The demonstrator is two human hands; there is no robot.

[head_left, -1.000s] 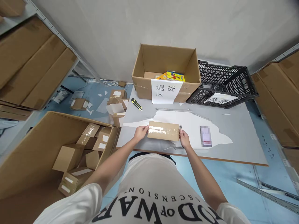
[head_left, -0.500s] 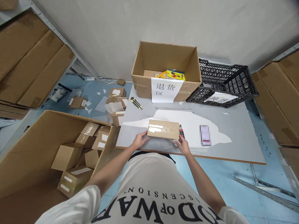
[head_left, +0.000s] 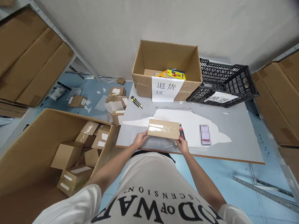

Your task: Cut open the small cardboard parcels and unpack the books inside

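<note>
A small taped cardboard box (head_left: 163, 128) with a white label sits in front of me at the table's near side. My left hand (head_left: 140, 138) grips its near left corner, fingers at the side and underneath. At the near right corner, my right hand (head_left: 181, 145) pinches the box, its fingertips partly hidden by the edge. Just beyond that hand lies a red and black box cutter (head_left: 182, 132), partly covered by the box. A second, yellow and black box cutter (head_left: 136, 102) lies farther off to the left.
An open carton (head_left: 142, 84) with a paper sign stands at the back, holding yellow packages. Beside it is a black plastic crate (head_left: 247, 90). A blurred-out phone-like item (head_left: 205, 135) lies right on the table (head_left: 243, 137). At left, a big carton (head_left: 112, 137) holds several boxes.
My right hand has closed in on the box's near right corner, its fingers now drawn together. The box has barely shifted.
</note>
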